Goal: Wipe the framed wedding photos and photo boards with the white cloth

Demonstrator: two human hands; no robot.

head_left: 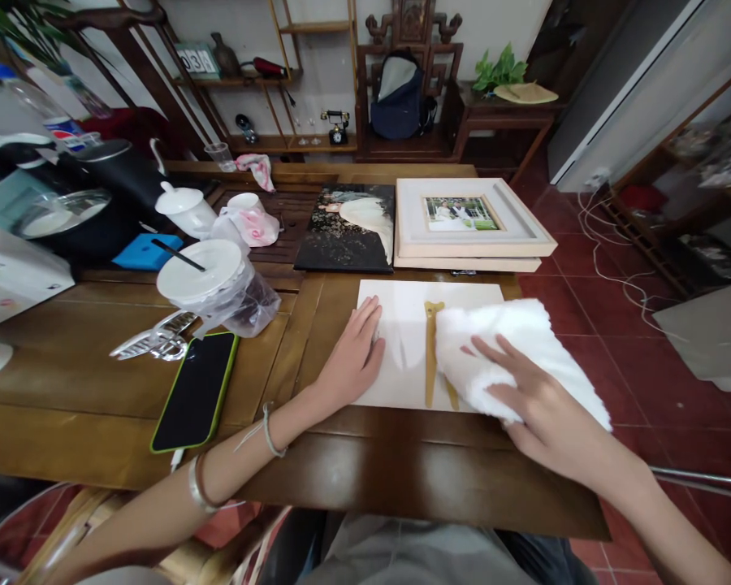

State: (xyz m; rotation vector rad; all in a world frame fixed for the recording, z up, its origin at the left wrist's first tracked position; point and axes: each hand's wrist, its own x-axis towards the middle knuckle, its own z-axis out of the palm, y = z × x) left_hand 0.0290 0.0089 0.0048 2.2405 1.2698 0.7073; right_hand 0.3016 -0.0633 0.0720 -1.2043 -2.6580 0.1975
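Observation:
A white board lies flat near the table's front edge, with a gold-coloured strip running down its middle. A second gold strip shows only partly, covered by a fluffy white towel. The towel spreads over the board's right side and past it. My right hand is on the towel, fingers curved into the cloth and gripping it. My left hand rests along the board's left edge, fingers stretched out, holding nothing.
Behind the board lie a dark photo panel and stacked white picture frames. To the left are a lidded cup with a straw, a phone on a cable, silvery wrapping and a white teapot.

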